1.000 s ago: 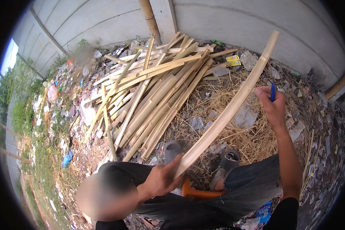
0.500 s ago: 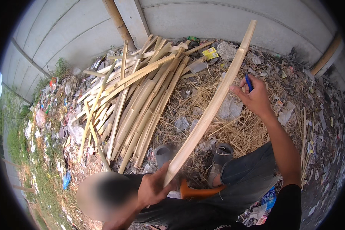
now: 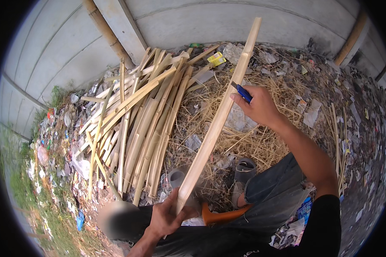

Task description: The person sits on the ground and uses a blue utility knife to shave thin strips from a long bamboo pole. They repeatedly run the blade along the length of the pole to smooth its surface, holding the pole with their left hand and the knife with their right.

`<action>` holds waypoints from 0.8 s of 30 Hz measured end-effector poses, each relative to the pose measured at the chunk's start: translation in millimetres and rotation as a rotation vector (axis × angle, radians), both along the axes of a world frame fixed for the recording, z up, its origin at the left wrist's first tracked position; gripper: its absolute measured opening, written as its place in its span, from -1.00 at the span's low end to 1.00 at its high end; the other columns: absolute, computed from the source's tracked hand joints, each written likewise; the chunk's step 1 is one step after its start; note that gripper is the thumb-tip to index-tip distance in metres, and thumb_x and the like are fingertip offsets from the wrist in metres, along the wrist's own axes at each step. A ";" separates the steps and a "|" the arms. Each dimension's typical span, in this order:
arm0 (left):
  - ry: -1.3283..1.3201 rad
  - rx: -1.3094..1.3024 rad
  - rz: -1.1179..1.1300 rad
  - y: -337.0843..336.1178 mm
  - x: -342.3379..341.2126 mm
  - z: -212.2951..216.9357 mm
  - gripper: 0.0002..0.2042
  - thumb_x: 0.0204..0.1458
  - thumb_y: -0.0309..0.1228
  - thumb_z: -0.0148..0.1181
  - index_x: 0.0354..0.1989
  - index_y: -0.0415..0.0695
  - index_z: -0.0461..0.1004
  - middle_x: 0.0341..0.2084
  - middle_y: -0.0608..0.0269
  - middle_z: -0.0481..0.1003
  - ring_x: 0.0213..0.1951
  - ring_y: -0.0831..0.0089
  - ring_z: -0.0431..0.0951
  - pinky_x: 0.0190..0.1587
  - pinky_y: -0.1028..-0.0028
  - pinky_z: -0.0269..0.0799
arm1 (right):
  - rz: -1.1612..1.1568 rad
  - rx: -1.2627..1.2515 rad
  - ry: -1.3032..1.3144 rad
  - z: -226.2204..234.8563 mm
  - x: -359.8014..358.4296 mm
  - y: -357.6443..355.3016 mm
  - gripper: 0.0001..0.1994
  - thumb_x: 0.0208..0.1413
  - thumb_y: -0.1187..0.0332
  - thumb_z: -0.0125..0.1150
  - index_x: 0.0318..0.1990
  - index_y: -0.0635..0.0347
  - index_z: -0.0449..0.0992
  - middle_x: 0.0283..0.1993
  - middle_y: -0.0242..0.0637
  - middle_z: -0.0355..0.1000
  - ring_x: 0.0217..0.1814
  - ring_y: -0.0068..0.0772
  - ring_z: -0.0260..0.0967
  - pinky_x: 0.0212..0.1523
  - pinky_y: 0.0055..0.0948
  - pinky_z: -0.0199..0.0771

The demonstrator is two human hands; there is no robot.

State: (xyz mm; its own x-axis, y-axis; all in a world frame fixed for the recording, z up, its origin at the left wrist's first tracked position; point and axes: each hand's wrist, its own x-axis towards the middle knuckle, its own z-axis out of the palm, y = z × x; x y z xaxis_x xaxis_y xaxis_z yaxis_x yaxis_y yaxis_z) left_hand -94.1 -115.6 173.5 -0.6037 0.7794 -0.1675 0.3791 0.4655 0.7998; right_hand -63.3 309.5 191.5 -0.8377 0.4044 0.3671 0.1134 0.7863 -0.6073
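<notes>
A long split bamboo strip (image 3: 210, 136) slants up and away in front of me, its pale inner face showing. My left hand (image 3: 165, 216) is closed around its near end, above my lap. In my right hand (image 3: 261, 106) is a blue-handled knife (image 3: 243, 92), gripped with the fingers wrapped round the handle. Its short dark blade lies over the upper part of the strip, and whether it cuts in I cannot tell. The right thumb reaches the strip's edge.
Piled bamboo strips (image 3: 148, 128) lie on the ground to the left. Dry shavings (image 3: 270, 139) and litter cover the ground ahead. A concrete wall (image 3: 227, 23) with bamboo poles (image 3: 107, 34) stands behind. Between my legs is an orange object (image 3: 221, 216), with a grey sandal (image 3: 245, 169) beyond it.
My right hand has brought the knife down and left, from beside the strip onto it. The strip appears steeper and further left, as the whole view has also shifted. My left hand keeps its hold.
</notes>
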 end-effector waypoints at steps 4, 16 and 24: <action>-0.041 -0.022 -0.039 1.3 -1.6 2.5 -0.27 0.03 -0.37 0.42 0.33 -0.55 0.27 -0.32 -0.16 0.64 -0.24 0.38 0.69 -0.12 0.40 0.57 | -0.160 -0.109 0.107 -3.9 -4.3 31.9 -0.63 0.32 0.16 0.27 -0.41 0.29 0.53 -0.65 -0.31 0.29 -0.62 -0.40 0.20 -0.52 -0.22 0.19; -0.593 0.174 0.091 8.6 3.5 17.2 -0.30 0.09 -0.58 0.33 0.40 -0.55 0.18 -0.07 0.16 0.55 -0.07 0.52 0.52 0.02 0.52 0.43 | 0.105 -0.015 -0.176 -4.2 27.8 6.0 -0.42 0.43 -0.12 -0.05 -0.34 0.27 0.57 -0.62 -0.13 0.38 -0.58 -0.06 0.36 -0.43 -0.07 0.33; -0.697 0.176 0.134 7.3 3.4 19.2 -0.32 0.06 -0.66 0.27 0.40 -0.49 0.21 -0.26 0.38 0.44 -0.25 0.65 0.40 -0.21 0.61 0.29 | -0.047 0.035 -0.224 -12.4 -0.8 46.0 -0.36 0.47 -0.13 -0.12 -0.40 0.28 0.56 -0.67 -0.11 0.36 -0.61 0.01 0.36 -0.47 -0.05 0.36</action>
State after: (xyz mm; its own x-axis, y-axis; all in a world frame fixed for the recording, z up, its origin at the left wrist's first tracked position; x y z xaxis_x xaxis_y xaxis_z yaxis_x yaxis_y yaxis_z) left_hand -90.7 -108.2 192.8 -0.4946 0.7571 -0.4267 -0.2964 0.3147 0.9018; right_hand -64.1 355.5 179.1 -0.8803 0.4353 0.1888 0.2795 0.7972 -0.5351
